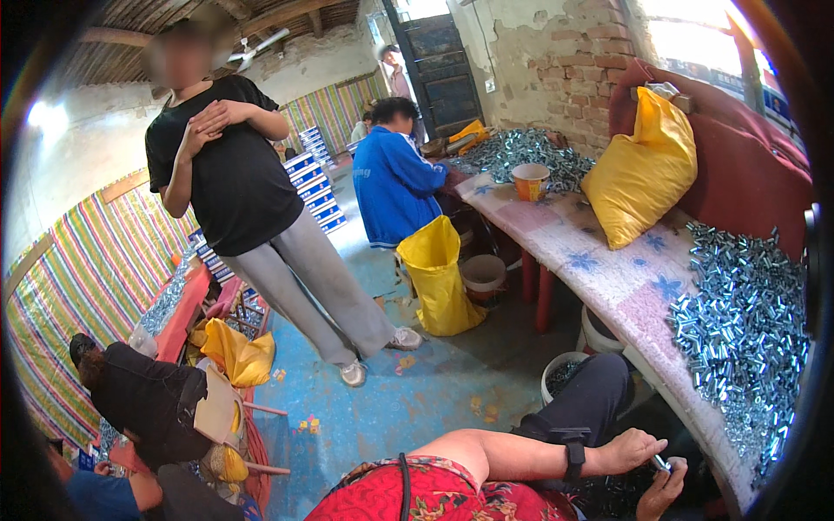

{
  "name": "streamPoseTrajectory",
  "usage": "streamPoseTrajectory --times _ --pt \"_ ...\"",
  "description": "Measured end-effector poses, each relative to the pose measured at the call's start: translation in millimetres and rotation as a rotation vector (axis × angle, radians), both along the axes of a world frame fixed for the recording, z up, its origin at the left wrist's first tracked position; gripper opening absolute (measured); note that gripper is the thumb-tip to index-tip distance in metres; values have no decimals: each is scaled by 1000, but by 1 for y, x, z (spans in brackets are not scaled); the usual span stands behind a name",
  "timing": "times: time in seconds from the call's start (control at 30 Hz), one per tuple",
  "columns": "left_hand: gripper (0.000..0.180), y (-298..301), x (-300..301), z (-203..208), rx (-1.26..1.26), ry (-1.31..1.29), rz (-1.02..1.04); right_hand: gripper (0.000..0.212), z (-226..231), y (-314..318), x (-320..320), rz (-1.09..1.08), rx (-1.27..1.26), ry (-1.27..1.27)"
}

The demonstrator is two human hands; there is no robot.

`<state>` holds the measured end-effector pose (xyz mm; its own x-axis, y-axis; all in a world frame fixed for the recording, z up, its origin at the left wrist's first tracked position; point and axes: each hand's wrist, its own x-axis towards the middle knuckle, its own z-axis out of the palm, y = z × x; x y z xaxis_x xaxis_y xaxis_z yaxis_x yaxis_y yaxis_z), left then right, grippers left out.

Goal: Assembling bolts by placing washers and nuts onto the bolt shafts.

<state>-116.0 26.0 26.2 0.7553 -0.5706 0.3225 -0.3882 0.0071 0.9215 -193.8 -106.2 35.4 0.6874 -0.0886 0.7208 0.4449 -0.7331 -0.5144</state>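
Low on the right, my two hands work close together beside the table. My left hand [627, 451], below a dark wristband [574, 456], pinches a small shiny metal piece [663, 464]. From the other side, the fingertips of my right hand [662, 495] are closed at the same piece. It is too small to tell whether it is one part or two fitted together. A large heap of short metal sleeves [730, 330] lies on the table just beyond my hands.
The cloth-covered table [599, 252] carries a yellow sack [647, 174], an orange-and-white tub [530, 184] and another metal heap [521, 156]. Below are a white bucket [556, 375] and an open yellow sack [439, 278]. One person [230, 165] stands; others sit, including one in blue [391, 187].
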Motion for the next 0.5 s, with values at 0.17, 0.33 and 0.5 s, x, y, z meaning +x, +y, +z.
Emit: streamPoseTrajectory --times 0.17,0.33,0.5 --pt "35 -15 -11 3 26 -384 177 25 -14 3 -1 -80 105 -28" --pt "27 -23 -13 5 9 -649 204 36 -21 8 -9 13 749 91" --pt "29 -23 -5 -8 226 -700 51 34 -15 -19 -20 55 566 333"
